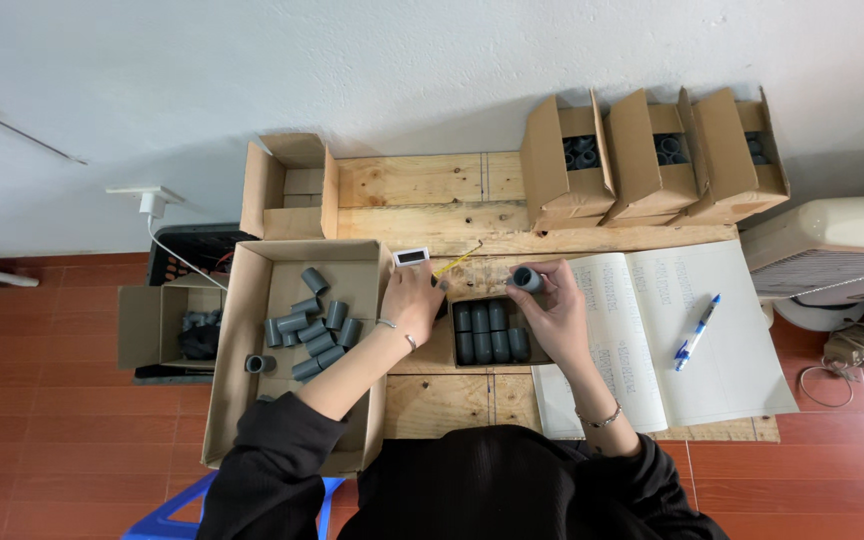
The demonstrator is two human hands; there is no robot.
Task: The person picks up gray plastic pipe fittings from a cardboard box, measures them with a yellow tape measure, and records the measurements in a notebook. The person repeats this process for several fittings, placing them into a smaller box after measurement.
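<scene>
Grey plastic pipe coupling (526,278), a short cylinder, is being pinched in the fingertips of the right hand (552,305), which is hovering just above the 1 o'clock corner of a small dark tray (457,360) on the pale wooden bench (412,185). Six or so matching grey couplings (490,332) are lying side by side in that tray, in two rows. The left hand (412,300) is curling at the tray's 10 o'clock edge, its fingers closing around something small and dark that I cannot make out; a white tape measure (411,257) with a yellow blade (455,262) is lying just beyond it at 12 o'clock.

At 9 o'clock from the tray, a large open cardboard box (242,400) is holding a loose heap of the same grey couplings (310,328). At 3 o'clock an open lined ledger (652,340) is lying with a blue and white pen (697,332) resting on its right page. Three open cardboard cartons (652,160) are standing in a row at 1 o'clock by the white wall.

Doing this step well, as I judge it, means keeping the pinch on the coupling's ends so its bore stays visible, turning it parallel to the rows already laid, and steadying the tray with the other hand.
</scene>
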